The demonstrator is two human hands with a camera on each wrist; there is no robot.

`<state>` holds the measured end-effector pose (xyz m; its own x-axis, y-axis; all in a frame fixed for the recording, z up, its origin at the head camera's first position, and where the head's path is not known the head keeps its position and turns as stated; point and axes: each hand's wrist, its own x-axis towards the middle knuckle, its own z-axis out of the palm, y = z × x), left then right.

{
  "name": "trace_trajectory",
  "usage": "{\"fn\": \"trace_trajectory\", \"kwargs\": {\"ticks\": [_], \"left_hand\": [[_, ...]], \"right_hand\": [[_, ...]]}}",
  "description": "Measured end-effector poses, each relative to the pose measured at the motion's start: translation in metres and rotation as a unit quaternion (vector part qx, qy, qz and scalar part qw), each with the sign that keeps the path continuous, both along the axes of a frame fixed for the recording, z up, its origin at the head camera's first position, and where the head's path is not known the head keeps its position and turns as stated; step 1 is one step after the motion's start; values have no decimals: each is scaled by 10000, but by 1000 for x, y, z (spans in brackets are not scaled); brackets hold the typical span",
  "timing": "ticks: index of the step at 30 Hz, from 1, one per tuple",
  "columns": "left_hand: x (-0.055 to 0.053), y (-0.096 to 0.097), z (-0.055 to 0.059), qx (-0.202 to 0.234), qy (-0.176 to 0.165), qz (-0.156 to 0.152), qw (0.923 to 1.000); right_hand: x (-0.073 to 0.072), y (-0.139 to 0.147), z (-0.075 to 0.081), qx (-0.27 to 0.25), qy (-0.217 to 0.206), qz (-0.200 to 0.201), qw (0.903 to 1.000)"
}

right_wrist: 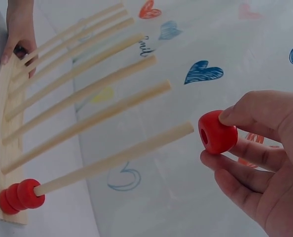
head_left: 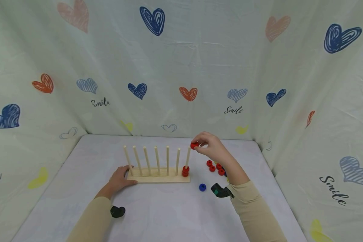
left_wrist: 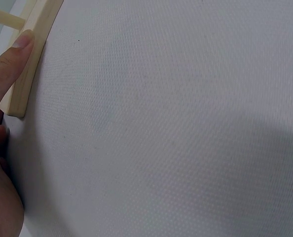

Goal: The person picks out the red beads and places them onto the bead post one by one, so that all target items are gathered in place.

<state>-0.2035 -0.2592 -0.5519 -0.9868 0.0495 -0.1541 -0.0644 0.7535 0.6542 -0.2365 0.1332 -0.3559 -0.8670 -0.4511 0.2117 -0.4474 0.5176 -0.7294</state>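
Observation:
A wooden base with a row of several upright pegs stands on the table. At its left end my left hand grips the board, the thumb along the front edge in the left wrist view. My right hand pinches a red bead between thumb and fingers, just off the tip of the rightmost peg. The bead's hole faces that tip, with a small gap between them. Three red beads are stacked at the foot of the same peg; the other pegs carry none.
Right of the base lies a loose cluster of red beads, with some blue and yellow partly hidden by the right forearm. A single blue bead lies nearer the front. Behind the table hangs a curtain printed with hearts.

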Motion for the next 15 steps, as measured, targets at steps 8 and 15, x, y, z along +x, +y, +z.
{"fn": "trace_trajectory", "kwargs": {"ticks": [8,15], "left_hand": [[1,0,1,-13,-19,-1,10000],[2,2,3,-78,-55,9,10000]], "right_hand": [[-1,-4,-2,-56,25,36,10000],[-1,-7,-2,-97,14,52,9999]]}}
